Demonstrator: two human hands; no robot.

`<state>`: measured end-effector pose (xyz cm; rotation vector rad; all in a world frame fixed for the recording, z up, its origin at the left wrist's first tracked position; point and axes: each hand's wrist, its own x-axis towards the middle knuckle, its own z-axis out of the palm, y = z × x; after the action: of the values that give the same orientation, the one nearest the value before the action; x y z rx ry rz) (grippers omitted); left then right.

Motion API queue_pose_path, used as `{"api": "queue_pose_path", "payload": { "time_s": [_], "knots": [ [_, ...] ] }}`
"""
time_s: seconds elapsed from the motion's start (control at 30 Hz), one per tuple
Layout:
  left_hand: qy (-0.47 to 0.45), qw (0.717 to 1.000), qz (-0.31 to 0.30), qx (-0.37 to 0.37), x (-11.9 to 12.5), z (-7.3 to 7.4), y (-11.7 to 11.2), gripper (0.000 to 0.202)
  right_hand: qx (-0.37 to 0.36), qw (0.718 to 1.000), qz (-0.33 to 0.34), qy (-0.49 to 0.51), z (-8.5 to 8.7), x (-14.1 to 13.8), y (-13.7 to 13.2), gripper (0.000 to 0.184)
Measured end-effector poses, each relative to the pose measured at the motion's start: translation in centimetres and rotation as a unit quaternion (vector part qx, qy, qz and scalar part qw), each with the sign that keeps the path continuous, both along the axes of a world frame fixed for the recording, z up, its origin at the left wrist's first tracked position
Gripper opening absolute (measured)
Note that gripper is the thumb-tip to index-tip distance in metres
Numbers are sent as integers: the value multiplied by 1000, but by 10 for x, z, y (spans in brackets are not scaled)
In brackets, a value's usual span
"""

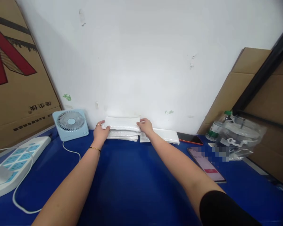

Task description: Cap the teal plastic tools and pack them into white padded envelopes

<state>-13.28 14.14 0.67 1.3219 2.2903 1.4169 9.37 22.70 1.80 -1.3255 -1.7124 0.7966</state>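
Against the wall at the far side of the table lies a stack of flat white packets (pixel 122 135) with a shiny, plastic-like surface. My left hand (pixel 100 133) grips the left end of the top white packet (pixel 122 123), thumb on its near edge. At the other end, my right hand (pixel 145 126) pinches the same packet between thumb and fingers. It rests on or just above the stack; I cannot tell which. Just right of the stack, partly behind my right wrist, is another white packet (pixel 166 135) lying flat.
A light blue fan (pixel 71 124) stands left of the stack, near a white power strip (pixel 21 164) with a trailing cable. To the right are a dark phone (pixel 190 138), a lit phone (pixel 208 166), a green-capped bottle (pixel 215 129) and a bagged clear cup (pixel 240 136). Cardboard flanks both sides.
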Motion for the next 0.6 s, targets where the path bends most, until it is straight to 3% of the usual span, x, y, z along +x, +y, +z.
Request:
{"api": "queue_pose_path", "payload": {
  "time_s": [0.07, 0.13, 0.27, 0.33, 0.4, 0.5, 0.6],
  "knots": [
    [54, 998, 10, -36, -5, -10, 9, 52, 21, 999, 1, -35, 0, 4, 13, 25],
    [74, 996, 13, -43, -4, -19, 8, 54, 40, 997, 10, -68, 4, 25, 19, 24],
    [83, 995, 45, -43, 4, -23, -4, 64, 59, 986, 63, -145, 8, 106, 15, 42],
    [85, 994, 50, -36, 13, -20, -11, 63, 67, 932, 109, -338, 0, 145, 8, 72],
    [90, 995, 40, -21, 28, -17, -17, 60, 47, 876, 93, -471, -12, 168, -1, 86],
    [94, 995, -18, 13, 60, -15, -32, 57, 52, 860, 51, -505, -22, 179, -9, 66],
    [33, 991, -121, 44, 101, -16, -52, 54, 70, 858, 10, -509, -17, 183, -15, 44]
  ]
}}
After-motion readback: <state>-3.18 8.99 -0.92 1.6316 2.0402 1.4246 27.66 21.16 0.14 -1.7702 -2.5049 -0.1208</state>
